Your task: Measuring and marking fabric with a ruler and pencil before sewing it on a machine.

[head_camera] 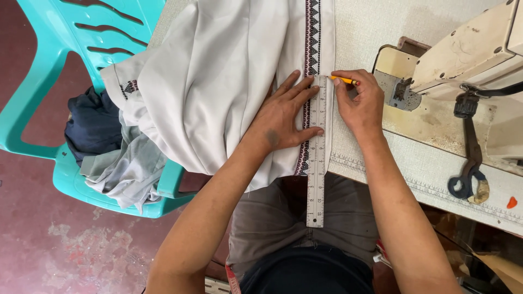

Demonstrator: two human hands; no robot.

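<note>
Marking step, as judged: left hand (286, 117) spread flat, pressing ruler (316, 163) onto white garment (218, 81) beside its patterned trim (312, 38) on the worktop (370, 32). Right hand (359, 103) pinches orange pencil (345, 80) at the ruler's far end. Next needs a steady ruler.

Soft, even daylight, faint shadows, sharp focus, slight wide-angle stretch at edges.
</note>
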